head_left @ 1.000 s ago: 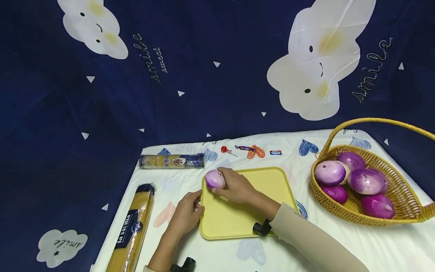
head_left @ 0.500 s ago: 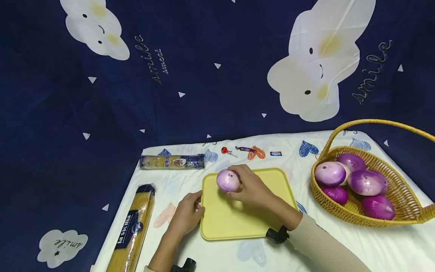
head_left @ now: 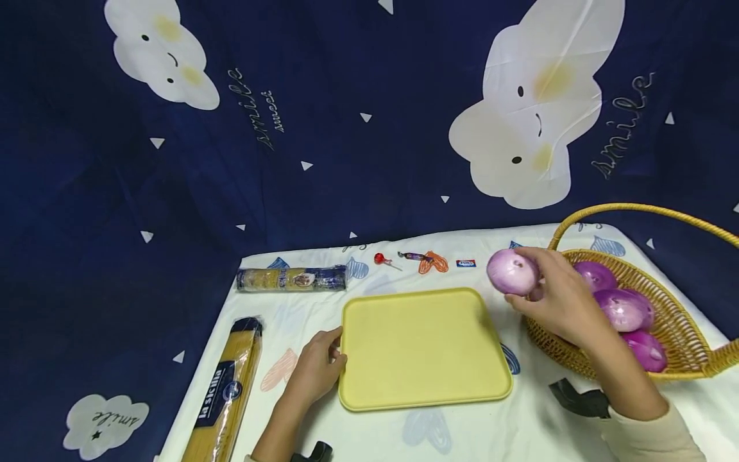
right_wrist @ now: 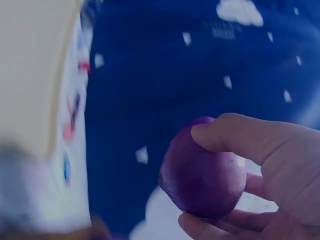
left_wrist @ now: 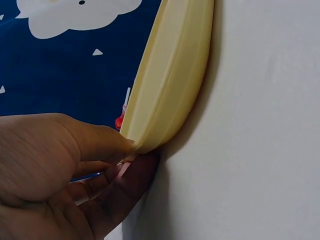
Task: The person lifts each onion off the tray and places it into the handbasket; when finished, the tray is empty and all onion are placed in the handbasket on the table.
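My right hand [head_left: 557,292] grips a purple onion [head_left: 512,272] and holds it up in front of the basket's left side. In the right wrist view the thumb lies over the onion [right_wrist: 202,170], with fingers beneath it. My left hand [head_left: 316,364] pinches the left edge of a yellow tray [head_left: 424,350]. The left wrist view has its thumb on the rim of the tray [left_wrist: 170,85] and fingers below. Several more onions [head_left: 625,309] lie in the wicker basket [head_left: 687,321] at the right, partly hidden by my right hand and forearm.
Two spaghetti packs lie left of the tray: one pack [head_left: 291,278] at the back, another pack [head_left: 222,391] near the front. A red lollipop [head_left: 379,258], a purple-wrapped candy [head_left: 414,256] and a small blue-red packet [head_left: 465,263] lie behind the tray. The basket handle [head_left: 646,206] arches high.
My right hand has lifted the onion off the tray's far left corner and carried it rightward to the basket's side. My left hand stays on the tray edge.
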